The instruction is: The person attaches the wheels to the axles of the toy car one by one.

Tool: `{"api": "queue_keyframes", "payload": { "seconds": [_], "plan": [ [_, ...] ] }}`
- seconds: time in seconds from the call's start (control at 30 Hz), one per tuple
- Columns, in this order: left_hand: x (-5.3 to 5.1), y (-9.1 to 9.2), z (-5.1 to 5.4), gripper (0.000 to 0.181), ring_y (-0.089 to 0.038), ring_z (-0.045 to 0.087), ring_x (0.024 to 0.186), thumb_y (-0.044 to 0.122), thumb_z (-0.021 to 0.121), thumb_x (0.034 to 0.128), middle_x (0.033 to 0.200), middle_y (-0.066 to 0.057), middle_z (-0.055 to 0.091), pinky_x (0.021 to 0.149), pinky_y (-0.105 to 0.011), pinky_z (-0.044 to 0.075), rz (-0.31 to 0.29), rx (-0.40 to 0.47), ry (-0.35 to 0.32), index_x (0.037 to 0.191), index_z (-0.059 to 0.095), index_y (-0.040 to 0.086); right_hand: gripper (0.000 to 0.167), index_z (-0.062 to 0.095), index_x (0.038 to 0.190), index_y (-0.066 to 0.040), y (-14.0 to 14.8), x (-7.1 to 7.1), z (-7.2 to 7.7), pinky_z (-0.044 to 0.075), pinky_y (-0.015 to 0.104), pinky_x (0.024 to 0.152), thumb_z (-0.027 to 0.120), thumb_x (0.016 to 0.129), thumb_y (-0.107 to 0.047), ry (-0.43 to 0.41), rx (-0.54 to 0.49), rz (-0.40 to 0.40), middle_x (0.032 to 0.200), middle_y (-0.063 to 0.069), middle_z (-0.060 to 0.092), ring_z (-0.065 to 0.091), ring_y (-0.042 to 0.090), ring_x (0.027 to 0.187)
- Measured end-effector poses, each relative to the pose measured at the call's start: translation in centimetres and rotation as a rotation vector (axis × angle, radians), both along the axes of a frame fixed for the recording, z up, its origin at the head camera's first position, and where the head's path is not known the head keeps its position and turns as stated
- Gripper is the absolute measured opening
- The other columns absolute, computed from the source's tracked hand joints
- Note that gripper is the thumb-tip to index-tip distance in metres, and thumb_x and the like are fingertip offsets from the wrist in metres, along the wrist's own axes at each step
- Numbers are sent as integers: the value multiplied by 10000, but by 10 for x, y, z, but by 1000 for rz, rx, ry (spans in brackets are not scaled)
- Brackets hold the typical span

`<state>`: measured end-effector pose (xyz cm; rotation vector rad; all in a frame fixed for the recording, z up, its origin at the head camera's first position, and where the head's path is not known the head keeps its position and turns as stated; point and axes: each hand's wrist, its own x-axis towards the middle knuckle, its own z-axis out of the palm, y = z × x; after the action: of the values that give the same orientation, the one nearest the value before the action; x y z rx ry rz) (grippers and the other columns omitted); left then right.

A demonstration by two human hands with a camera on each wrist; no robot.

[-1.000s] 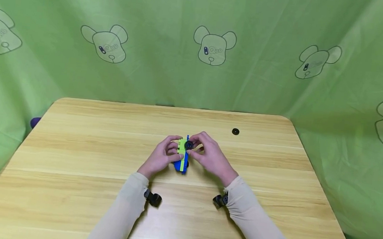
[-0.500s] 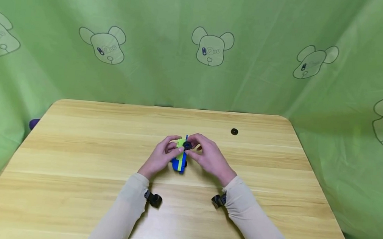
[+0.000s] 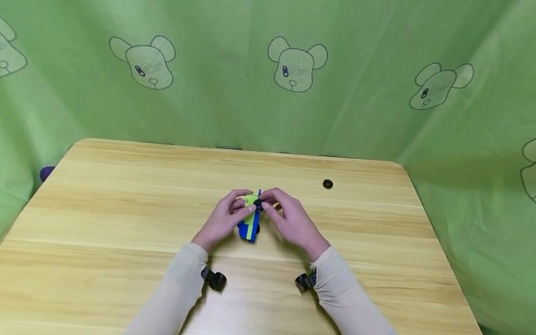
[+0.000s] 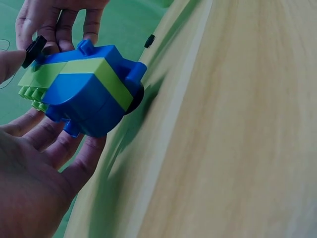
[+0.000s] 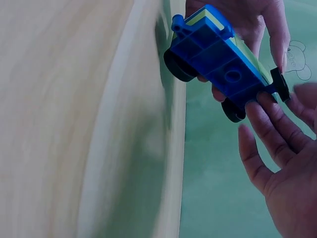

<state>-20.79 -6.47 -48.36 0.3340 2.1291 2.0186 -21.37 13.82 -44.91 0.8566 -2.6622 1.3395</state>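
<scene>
From my remote seat I see the wheel (image 5: 280, 85) change most: a second ago its round face shows to the head camera beside the right fingertips; now it looks turned more edge-on, close against the right side of the car (image 4: 89, 82), toward the far end; the left thumb (image 4: 9, 65), lower on the car then, now touches the wheel's rim. The person's left grip (image 3: 220, 217) holds the car, fingers curled beneath it; the right grip (image 3: 297, 224) is narrow about the wheel, its fingers reaching under the car, yet I cannot tell whether thumb and finger truly pinch it.

The car is held above the middle of the tabletop (image 3: 73, 257), between the two hands, its rounded blue end near me; I take the shift to mean that lining-up gives way to pressing the wheel onto its mount, though I cannot tell how fully it is seated.

Two black wheels, one here (image 5: 179, 67), already sit along the car's other side; a blue peg (image 4: 85, 47) on the working side stands bare; the loose wheel (image 3: 327, 184) lies far right on the tabletop, unmoved and untouched; so I judge that one more fitting remains after this one.
</scene>
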Motion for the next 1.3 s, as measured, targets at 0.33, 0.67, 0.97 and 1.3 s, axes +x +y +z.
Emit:
{"api": "queue_keyframes", "payload": {
  "seconds": [0.33, 0.67, 0.97, 1.3],
  "plan": [
    [3, 0, 9, 490, -318, 627, 1019, 242, 601, 995, 1088, -123, 664, 879, -336, 495, -8, 12, 0, 1417, 449, 45, 225, 547, 1196, -46, -3, 0, 2, 529, 336, 830, 576, 1001, -154, -185, -105, -76, 1009, 41, 630, 616, 183, 905],
    [9, -4, 24, 511, -238, 630, 988, 176, 571, 1009, 1108, -150, 654, 866, -310, 497, -40, -18, -27, 1441, 395, -33, 219, 681, 1125, -54, -2, -1, -2, 529, 361, 790, 599, 995, -209, -228, -96, -88, 992, 27, 688, 632, 198, 888],
    [-1, 1, -1, 471, -317, 628, 1052, 243, 586, 1005, 1135, -136, 660, 922, -419, 498, -29, -10, -12, 1419, 449, 65, 227, 669, 1129, -9, 0, 0, 1, 528, 433, 789, 604, 991, -177, -313, -176, -79, 978, 81, 672, 622, 360, 928],
    [0, 2, 1, 477, -236, 624, 1083, 267, 577, 1008, 1169, -108, 655, 956, -372, 493, -26, -33, -2, 1419, 447, 63, 175, 655, 1091, 29, -3, -2, -1, 522, 521, 858, 593, 986, -97, -352, -244, -75, 949, 114, 670, 642, 368, 917]
  ]
}}
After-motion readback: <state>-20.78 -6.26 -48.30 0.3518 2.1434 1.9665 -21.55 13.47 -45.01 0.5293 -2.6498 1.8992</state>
